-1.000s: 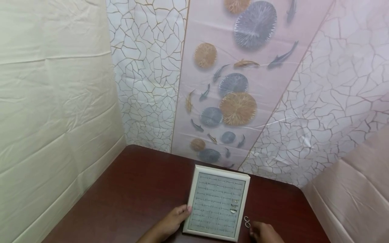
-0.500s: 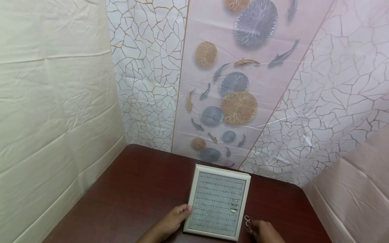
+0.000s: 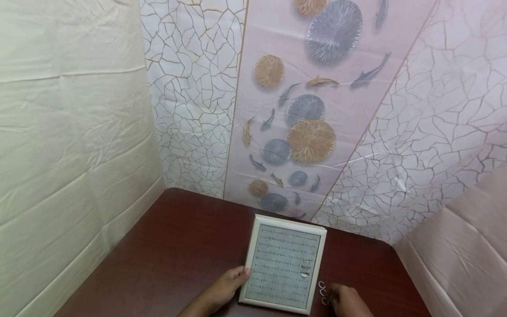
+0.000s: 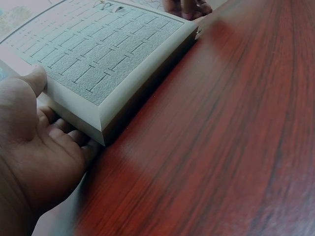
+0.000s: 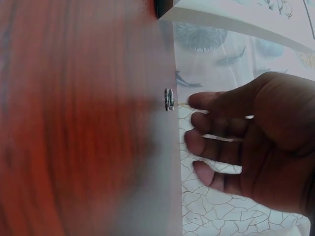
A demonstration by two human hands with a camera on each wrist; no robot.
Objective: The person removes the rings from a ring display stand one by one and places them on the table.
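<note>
A ring display tray [image 3: 283,266] with a cream frame and grey slotted padding lies on the table. Several slots hold rings [image 3: 304,268] near its right side. My left hand [image 3: 227,288] grips the tray's left edge; in the left wrist view the thumb [image 4: 37,78] lies on the frame and the fingers curl beneath it. Three loose rings [image 3: 322,293] lie in a row on the table beside the tray's right edge. My right hand [image 3: 348,300] is just right of them; the right wrist view shows its fingers [image 5: 197,142] loosely bent, holding nothing, apart from the rings.
The dark red-brown table [image 3: 178,246] extends on both sides of the tray. Its back edge meets a patterned cloth [image 3: 277,132] with printed fish and discs. Plain cream cloth [image 3: 79,154] hangs along the left side, and more cloth [image 3: 463,246] on the right.
A third ring has come into sight below the other two, beside my right hand. That hand has shifted slightly right, away from the rings. My left hand and the tray stay nearly still.
</note>
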